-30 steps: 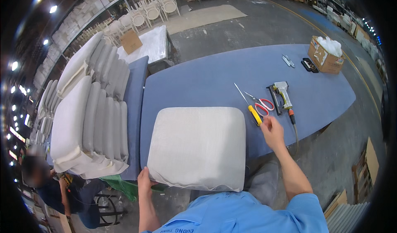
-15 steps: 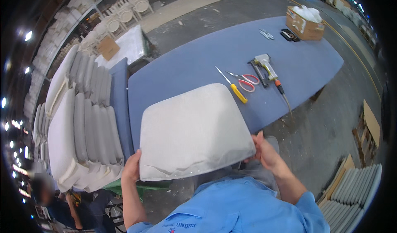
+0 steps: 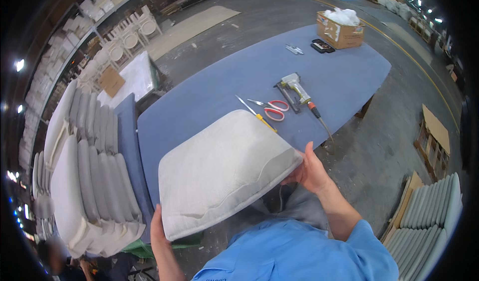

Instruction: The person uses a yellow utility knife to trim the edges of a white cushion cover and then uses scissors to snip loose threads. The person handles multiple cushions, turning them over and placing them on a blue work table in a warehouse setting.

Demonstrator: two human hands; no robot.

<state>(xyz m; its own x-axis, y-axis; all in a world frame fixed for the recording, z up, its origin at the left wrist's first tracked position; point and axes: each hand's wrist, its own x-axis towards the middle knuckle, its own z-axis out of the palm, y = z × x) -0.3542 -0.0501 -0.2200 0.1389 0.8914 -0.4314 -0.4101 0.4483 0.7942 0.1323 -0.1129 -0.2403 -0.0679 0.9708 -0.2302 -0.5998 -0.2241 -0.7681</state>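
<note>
Between my hands is a light grey upholstered seat cushion (image 3: 219, 166), tilted, its rounded far edge over the blue table (image 3: 199, 96). My left hand (image 3: 158, 226) grips its near left corner, with most of the fingers hidden. At the right corner my right hand (image 3: 310, 170) holds on, thumb raised along the side and fingers under the edge. Just past the cushion lie a yellow-handled screwdriver (image 3: 265, 123), partly covered by it, and red-handled scissors (image 3: 274, 110). A staple gun (image 3: 295, 90) with a hose rests to their right.
Stacks of grey cushions (image 3: 95, 176) stand on the left. More cushions (image 3: 421, 231) are stacked at lower right, near a wooden pallet (image 3: 431, 146). On the table's far end are a cardboard box (image 3: 340, 31) and a black case (image 3: 322, 46). Another person (image 3: 55, 256) is at lower left.
The cushion has tilted, its right side raised and its near left corner lowered, still held by both hands. It now covers part of the screwdriver. The whole view has shifted somewhat.
</note>
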